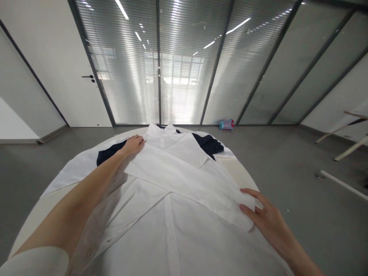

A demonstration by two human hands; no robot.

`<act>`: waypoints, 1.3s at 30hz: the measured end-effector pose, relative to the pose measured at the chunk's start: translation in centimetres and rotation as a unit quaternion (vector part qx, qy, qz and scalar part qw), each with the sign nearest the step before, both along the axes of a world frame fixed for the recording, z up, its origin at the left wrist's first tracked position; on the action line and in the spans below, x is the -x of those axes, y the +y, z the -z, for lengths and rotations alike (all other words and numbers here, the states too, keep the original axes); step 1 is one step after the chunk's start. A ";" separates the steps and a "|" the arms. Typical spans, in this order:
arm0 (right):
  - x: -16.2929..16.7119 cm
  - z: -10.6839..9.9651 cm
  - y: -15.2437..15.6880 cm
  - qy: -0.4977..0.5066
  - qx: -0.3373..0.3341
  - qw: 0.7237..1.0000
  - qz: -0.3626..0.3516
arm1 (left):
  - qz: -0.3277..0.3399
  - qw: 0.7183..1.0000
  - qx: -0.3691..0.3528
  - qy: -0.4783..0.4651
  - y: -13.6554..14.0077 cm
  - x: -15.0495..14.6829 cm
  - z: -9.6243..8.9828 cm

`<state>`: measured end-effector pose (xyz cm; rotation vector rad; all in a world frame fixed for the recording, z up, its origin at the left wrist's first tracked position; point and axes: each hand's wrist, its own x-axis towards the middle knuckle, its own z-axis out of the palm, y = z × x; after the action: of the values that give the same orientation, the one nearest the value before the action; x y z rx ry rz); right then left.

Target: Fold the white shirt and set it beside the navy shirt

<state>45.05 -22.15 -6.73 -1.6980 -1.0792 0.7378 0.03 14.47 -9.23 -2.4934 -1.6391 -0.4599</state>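
A white button-up shirt (195, 226) lies spread over a round table, its collar at the far end. One long sleeve (184, 176) crosses the front of the shirt slantwise, down to the right. My left hand (134, 145) rests on the shirt's far left shoulder, fingers laid out on the cloth. At the right edge, my right hand (266, 214) has the sleeve's cuff end between thumb and fingers. The cloth bulges a little there, and part of the fingers is hidden. A second sleeve's folds show under my left forearm.
Dark navy cloth (207, 144) and more white cloth (69, 172) lie beneath the shirt on the round table (238, 174). A blue and red item (227, 124) is on the floor by the glass wall. Wooden and white furniture legs (345, 186) stand to the right.
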 end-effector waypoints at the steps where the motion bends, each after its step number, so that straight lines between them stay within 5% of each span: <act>1: 0.1 0.1 -0.3 -0.009 -0.011 1.000 0.002 | -0.012 1.000 0.002 0.001 0.3 0.2 0.0; 9: 1.0 2.7 -0.9 -0.161 -0.076 0.983 0.029 | 0.000 0.999 -0.007 -0.034 0.1 0.3 -0.2; 13: 1.0 3.2 -0.9 -0.215 -0.089 0.972 0.033 | 0.130 0.989 -0.063 -0.041 -3.5 -0.3 -2.2; 16: 1.1 3.3 -1.1 -0.232 -0.087 0.968 0.029 | 0.268 0.963 0.013 0.010 -7.9 0.8 -4.2; 18: 1.3 3.3 -1.3 -0.234 -0.090 0.968 0.028 | 0.299 0.951 0.045 0.059 -10.8 2.4 -5.2; 23: 2.2 2.7 -1.8 -0.243 -0.116 0.963 0.017 | 0.243 0.964 0.033 0.105 -14.9 6.8 -5.0; 31: 2.7 2.5 -1.9 -0.241 -0.105 0.965 -0.017 | 0.183 0.973 -0.068 0.121 -15.1 8.4 -2.2; 39: 3.1 2.4 -1.8 -0.224 -0.119 0.966 -0.051 | 0.123 0.987 0.022 0.100 -15.3 8.3 -3.2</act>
<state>41.92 -23.90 -9.13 -1.6468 -1.5101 0.2704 -8.23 -0.87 -6.00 -2.6854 -1.2900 -0.1885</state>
